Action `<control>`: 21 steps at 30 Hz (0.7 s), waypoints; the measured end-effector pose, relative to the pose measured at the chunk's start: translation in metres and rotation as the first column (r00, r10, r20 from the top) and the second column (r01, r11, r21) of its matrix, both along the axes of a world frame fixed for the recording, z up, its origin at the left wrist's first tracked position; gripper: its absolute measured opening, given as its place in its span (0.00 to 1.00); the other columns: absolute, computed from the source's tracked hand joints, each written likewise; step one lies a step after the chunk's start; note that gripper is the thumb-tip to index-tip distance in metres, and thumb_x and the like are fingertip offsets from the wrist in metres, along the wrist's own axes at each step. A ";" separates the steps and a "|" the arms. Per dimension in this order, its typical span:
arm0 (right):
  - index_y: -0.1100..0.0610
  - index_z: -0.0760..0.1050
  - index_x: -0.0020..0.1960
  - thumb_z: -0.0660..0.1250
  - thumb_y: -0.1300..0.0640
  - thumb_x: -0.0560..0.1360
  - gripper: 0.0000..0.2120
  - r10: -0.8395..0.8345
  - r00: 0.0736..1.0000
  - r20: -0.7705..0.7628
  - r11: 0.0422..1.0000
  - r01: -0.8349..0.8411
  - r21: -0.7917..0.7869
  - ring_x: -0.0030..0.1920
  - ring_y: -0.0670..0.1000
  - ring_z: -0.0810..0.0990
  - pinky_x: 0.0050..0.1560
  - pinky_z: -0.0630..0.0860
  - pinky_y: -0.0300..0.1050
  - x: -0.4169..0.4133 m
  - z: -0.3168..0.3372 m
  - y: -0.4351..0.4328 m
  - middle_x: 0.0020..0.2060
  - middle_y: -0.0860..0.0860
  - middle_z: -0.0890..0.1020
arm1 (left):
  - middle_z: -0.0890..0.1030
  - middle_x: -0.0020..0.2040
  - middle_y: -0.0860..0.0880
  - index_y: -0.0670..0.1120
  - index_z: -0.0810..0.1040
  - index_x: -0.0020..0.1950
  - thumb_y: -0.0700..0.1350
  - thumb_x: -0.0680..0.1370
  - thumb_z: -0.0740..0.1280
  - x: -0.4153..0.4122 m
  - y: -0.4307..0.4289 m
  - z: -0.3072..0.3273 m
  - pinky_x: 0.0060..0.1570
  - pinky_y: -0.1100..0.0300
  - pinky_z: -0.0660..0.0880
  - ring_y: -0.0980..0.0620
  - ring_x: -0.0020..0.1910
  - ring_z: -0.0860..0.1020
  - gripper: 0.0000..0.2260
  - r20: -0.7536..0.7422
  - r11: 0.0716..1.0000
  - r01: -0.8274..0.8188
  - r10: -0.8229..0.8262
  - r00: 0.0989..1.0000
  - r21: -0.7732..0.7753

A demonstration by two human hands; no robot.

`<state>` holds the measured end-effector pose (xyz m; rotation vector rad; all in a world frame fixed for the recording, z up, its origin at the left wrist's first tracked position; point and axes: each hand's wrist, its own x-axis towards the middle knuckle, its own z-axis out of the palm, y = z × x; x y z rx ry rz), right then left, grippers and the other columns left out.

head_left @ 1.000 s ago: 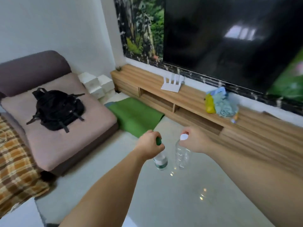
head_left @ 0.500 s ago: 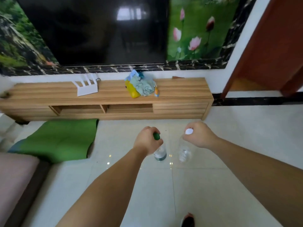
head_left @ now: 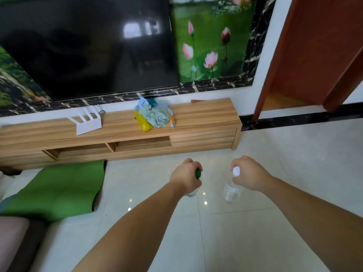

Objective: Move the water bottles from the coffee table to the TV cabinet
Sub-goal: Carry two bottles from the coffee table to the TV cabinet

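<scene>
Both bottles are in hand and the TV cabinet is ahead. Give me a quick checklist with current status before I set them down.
1. Left hand grip on the green-capped bottle: ok, fingers closed around the neck.
2. Right hand grip on the white-capped bottle: ok, held at the cap, body hanging below.
3. Caps on: ok, both show.
4. Free spot on the TV cabinet: ok, bare wood to the right of the cloth pile.
5. Floor path: ok, bare tile ahead; the green mat lies off to the left.
6. Bottles within reach of the cabinet top: not ok, both hang over the floor, short of it.
</scene>
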<state>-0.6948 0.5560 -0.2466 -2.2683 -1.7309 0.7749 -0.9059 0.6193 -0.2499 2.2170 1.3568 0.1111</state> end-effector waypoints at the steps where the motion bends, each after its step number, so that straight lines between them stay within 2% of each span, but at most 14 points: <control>1: 0.54 0.76 0.50 0.69 0.61 0.68 0.11 0.004 1.000 -0.004 1.000 -0.004 0.009 0.49 0.55 0.74 0.44 0.71 0.43 0.009 0.000 0.007 0.47 0.51 0.71 | 0.73 0.56 0.47 0.47 0.76 0.58 0.41 0.69 0.68 0.004 0.006 0.001 0.51 0.58 0.74 0.45 0.51 0.75 0.17 -0.008 1.000 -0.005 0.005 1.000 -0.001; 3: 0.56 0.77 0.50 0.69 0.60 0.69 0.10 0.023 1.000 0.004 1.000 -0.023 0.014 0.48 0.53 0.72 0.45 0.69 0.42 0.024 0.003 0.021 0.45 0.50 0.71 | 0.73 0.55 0.47 0.46 0.76 0.58 0.41 0.69 0.69 0.009 0.018 0.005 0.50 0.58 0.73 0.45 0.51 0.75 0.17 -0.026 1.000 -0.018 0.018 1.000 0.001; 6: 0.57 0.78 0.48 0.69 0.60 0.69 0.08 0.063 0.998 0.015 0.998 -0.063 0.002 0.49 0.54 0.75 0.46 0.73 0.45 0.042 0.011 0.047 0.43 0.48 0.71 | 0.74 0.53 0.47 0.47 0.77 0.55 0.42 0.68 0.71 0.016 0.040 0.011 0.46 0.59 0.73 0.46 0.49 0.74 0.16 -0.023 0.999 -0.047 0.047 0.999 0.002; 9: 0.57 0.76 0.42 0.69 0.61 0.69 0.04 0.089 0.996 0.017 0.995 -0.090 0.042 0.46 0.54 0.76 0.41 0.73 0.44 0.056 0.021 0.082 0.41 0.49 0.72 | 0.77 0.52 0.48 0.48 0.78 0.52 0.43 0.68 0.71 0.025 0.070 0.014 0.43 0.59 0.73 0.48 0.47 0.75 0.14 -0.028 0.998 -0.065 0.065 0.998 0.000; 12: 0.57 0.76 0.45 0.68 0.61 0.69 0.05 0.132 0.990 0.037 0.990 -0.134 0.036 0.45 0.53 0.76 0.40 0.74 0.46 0.068 0.022 0.117 0.45 0.50 0.74 | 0.78 0.50 0.48 0.48 0.78 0.51 0.44 0.68 0.70 0.039 0.100 0.007 0.41 0.58 0.73 0.48 0.45 0.75 0.12 -0.064 0.997 -0.077 0.077 0.995 -0.005; 16: 0.55 0.76 0.48 0.69 0.59 0.70 0.08 0.184 0.979 0.084 0.982 -0.186 0.015 0.44 0.50 0.72 0.35 0.68 0.41 0.095 0.014 0.173 0.47 0.49 0.73 | 0.77 0.51 0.48 0.47 0.78 0.50 0.43 0.68 0.70 0.070 0.156 -0.010 0.41 0.58 0.72 0.48 0.46 0.75 0.11 -0.066 0.998 -0.064 0.063 0.996 -0.012; 18: 0.54 0.76 0.49 0.69 0.58 0.69 0.09 0.159 0.984 0.076 0.987 -0.160 0.003 0.45 0.50 0.74 0.37 0.71 0.42 0.113 0.010 0.204 0.47 0.48 0.73 | 0.76 0.50 0.48 0.48 0.77 0.49 0.42 0.67 0.69 0.090 0.192 -0.017 0.41 0.58 0.70 0.48 0.46 0.74 0.11 -0.048 0.998 -0.056 0.055 0.997 -0.021; 21: 0.55 0.77 0.47 0.70 0.58 0.68 0.08 0.095 0.994 0.057 0.995 -0.094 -0.022 0.47 0.52 0.78 0.47 0.79 0.49 0.142 0.011 0.253 0.48 0.50 0.78 | 0.74 0.49 0.49 0.49 0.77 0.48 0.42 0.67 0.69 0.120 0.251 -0.020 0.42 0.58 0.70 0.47 0.47 0.75 0.10 -0.004 0.997 -0.063 0.063 0.998 -0.040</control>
